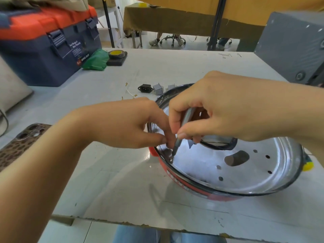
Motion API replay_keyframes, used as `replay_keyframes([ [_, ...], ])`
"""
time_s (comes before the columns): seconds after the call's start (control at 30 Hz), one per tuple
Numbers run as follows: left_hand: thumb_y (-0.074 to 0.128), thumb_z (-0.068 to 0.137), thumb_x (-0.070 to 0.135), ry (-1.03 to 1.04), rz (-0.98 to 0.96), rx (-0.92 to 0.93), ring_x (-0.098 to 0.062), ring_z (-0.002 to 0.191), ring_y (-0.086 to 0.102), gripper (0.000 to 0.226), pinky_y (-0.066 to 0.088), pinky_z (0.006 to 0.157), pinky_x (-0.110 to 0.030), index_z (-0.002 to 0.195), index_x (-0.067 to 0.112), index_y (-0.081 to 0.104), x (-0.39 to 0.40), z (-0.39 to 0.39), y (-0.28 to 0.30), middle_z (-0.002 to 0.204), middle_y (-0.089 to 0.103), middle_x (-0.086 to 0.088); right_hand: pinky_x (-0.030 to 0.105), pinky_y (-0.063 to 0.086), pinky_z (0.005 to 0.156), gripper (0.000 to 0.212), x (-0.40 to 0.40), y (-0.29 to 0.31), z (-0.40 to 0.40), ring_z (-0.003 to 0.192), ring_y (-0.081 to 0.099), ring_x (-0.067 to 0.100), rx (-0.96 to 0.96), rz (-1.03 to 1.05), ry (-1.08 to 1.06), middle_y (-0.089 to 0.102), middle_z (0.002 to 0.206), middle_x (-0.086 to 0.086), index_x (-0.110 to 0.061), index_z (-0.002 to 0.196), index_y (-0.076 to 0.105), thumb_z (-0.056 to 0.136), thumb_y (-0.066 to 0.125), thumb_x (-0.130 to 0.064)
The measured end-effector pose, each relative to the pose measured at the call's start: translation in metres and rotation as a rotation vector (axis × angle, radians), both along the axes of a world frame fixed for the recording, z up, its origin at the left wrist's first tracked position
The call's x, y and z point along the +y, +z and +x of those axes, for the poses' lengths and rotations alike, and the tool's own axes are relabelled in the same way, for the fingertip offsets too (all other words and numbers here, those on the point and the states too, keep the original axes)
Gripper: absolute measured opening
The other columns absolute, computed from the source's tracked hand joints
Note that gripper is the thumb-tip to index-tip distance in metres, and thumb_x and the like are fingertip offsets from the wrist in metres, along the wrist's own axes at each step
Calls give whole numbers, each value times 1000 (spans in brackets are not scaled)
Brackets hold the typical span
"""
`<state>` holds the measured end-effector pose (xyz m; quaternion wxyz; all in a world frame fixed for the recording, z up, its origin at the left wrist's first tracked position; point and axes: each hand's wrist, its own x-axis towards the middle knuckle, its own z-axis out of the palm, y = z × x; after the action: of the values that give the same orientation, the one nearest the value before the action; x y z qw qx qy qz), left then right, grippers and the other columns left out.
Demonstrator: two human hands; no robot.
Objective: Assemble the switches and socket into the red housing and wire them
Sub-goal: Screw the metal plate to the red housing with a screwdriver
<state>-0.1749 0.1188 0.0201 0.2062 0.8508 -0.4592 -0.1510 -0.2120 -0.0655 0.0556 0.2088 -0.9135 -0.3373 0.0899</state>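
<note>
Red housing (192, 185) under both hands (175, 123) gripping a screwdriver (175, 146); socket (144, 88), switches (158, 88) behind.

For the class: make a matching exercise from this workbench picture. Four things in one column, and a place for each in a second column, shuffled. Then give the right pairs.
Things
1. black socket
2. roll of tape
3. thin tool
4. toolbox

Places
A. far left of the table
B. pinched in the right hand, tip inside the red housing
C. on the table just beyond the housing, beside a grey switch
D. on a black block next to a green bag

Pairs: 1-C, 2-D, 3-B, 4-A
</note>
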Motion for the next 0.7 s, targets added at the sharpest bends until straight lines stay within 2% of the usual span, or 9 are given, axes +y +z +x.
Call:
replay_keyframes([
  [0.13, 54, 82, 14, -1, -163, -41, -6, 75, 58, 28, 42, 72, -20, 80, 41, 61, 6, -7, -13, 76, 61, 18, 10, 46, 54, 22, 6, 0, -1, 45, 61, 0, -40, -48, -26, 65, 52, -10, -23, 67, 62, 85, 62, -36],
  [0.23, 47, 84, 12, 19, -301, -69, -15, 74, 56, 31, 35, 81, -10, 78, 42, 52, 5, -12, -26, 72, 62, 6, 14, 42, 57, 37, 11, -1, 0, 49, 56, 0, -154, -132, -37, 59, 48, -12, -23, 61, 55, 79, 46, -54],
  [0.3, 47, 85, 2, 50, -381, -101, -24, 74, 56, 39, 33, 83, -11, 75, 40, 50, 4, -13, -33, 70, 60, 5, 20, 40, 61, 45, 13, -1, 1, 53, 52, 8, -241, -182, -21, 53, 45, -1, -20, 61, 53, 75, 36, -60],
  [0.37, 48, 83, -2, 77, -430, -126, -23, 74, 56, 36, 35, 81, -16, 70, 31, 55, 2, -12, -40, 69, 60, 8, 22, 40, 62, 44, 14, 1, 0, 48, 50, 8, -235, -210, 2, 52, 47, -1, -21, 64, 54, 74, 34, -59],
  [0.4, 48, 83, -3, 88, -449, -134, -21, 72, 56, 33, 35, 79, -16, 67, 24, 57, 1, -12, -44, 68, 60, 8, 20, 41, 62, 40, 15, 2, 0, 49, 53, 4, -197, -220, 16, 57, 53, -2, -23, 66, 54, 74, 35, -57],
  [0.5, 48, 76, -7, 129, -471, -133, -20, 68, 55, 25, 34, 75, -20, 68, 11, 64, -2, -13, -50, 66, 63, 2, 12, 40, 64, 22, 15, 6, -1, 64, 54, -10, -70, -261, 39, 57, 82, -34, -29, 74, 56, 72, 47, -49],
  [0.57, 46, 73, -7, 148, -466, -136, -20, 68, 54, 23, 34, 75, -21, 71, 3, 67, -4, -14, -52, 66, 63, -4, 9, 40, 63, 8, 14, 7, 0, 64, 55, -10, -33, -265, 40, 63, 74, -22, -30, 76, 58, 78, 60, -37],
  [0.63, 46, 74, -5, 161, -473, -129, -21, 68, 55, 22, 34, 75, -23, 71, 2, 67, -4, -14, -53, 68, 64, -7, 9, 41, 60, 8, 14, 9, 2, 59, 57, -5, -35, -243, 37, 65, 65, -15, -28, 75, 62, 81, 68, -30],
  [0.7, 47, 75, -5, 177, -502, -121, -25, 71, 56, 23, 35, 78, -26, 70, 3, 68, -5, -14, -54, 68, 65, -5, 10, 43, 57, 15, 15, 10, 2, 50, 58, 0, -26, -237, 18, 65, 55, -10, -25, 70, 63, 81, 68, -33],
])
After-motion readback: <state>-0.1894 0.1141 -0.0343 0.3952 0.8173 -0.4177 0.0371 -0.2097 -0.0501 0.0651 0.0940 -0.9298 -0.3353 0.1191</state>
